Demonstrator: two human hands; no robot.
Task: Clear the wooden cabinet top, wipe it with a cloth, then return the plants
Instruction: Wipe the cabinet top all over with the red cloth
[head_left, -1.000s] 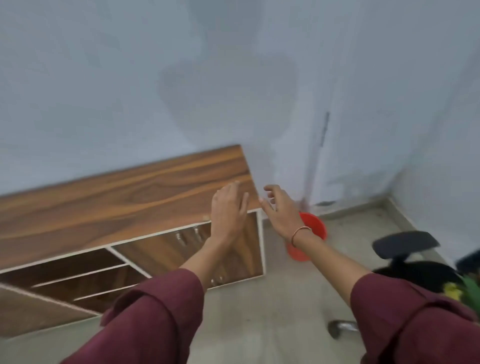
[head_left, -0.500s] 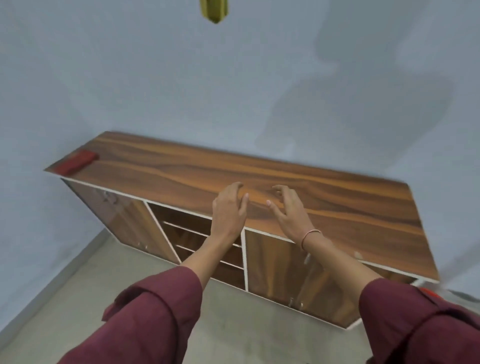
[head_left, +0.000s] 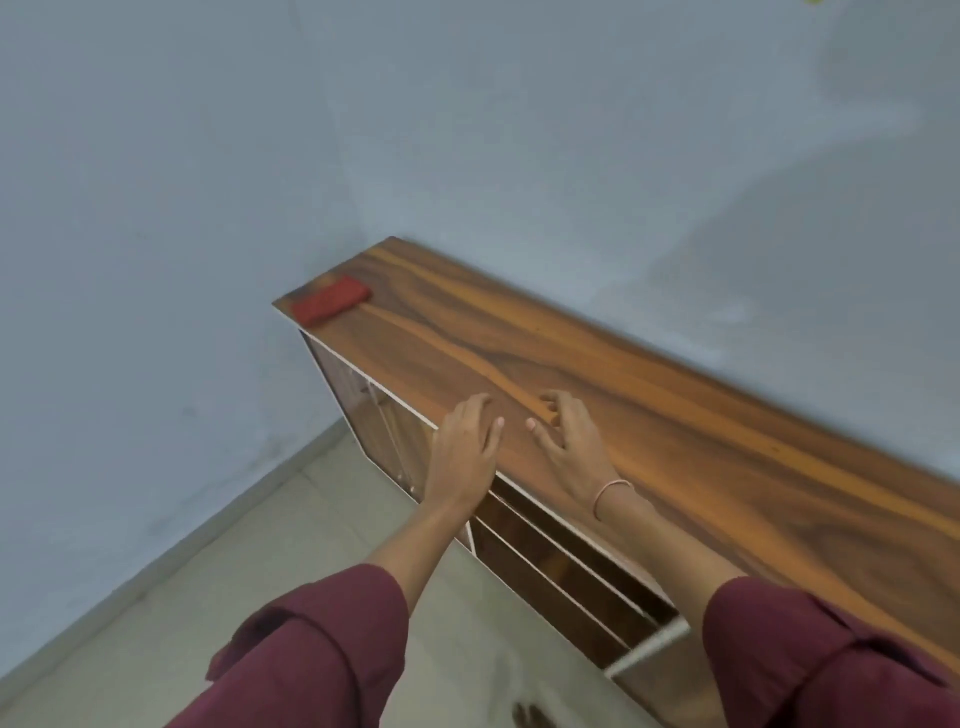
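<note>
The long wooden cabinet top (head_left: 649, 395) runs from the far left corner down to the right edge of the head view. A folded red cloth (head_left: 330, 301) lies on its far left end. My left hand (head_left: 465, 452) hovers over the cabinet's front edge, fingers relaxed and holding nothing. My right hand (head_left: 571, 439) hangs beside it over the top, fingers loosely bent and empty. Both hands are well short of the cloth. No plants are in view.
Blue-grey walls (head_left: 156, 208) meet in a corner behind the cabinet's left end. Open shelves (head_left: 561, 566) and glossy doors (head_left: 363, 410) show under the top. Beige floor (head_left: 260, 597) lies to the left and below my arms.
My view has swung left along the cabinet, from its right end to its left end with the red cloth. Both hands stayed raised together and empty.
</note>
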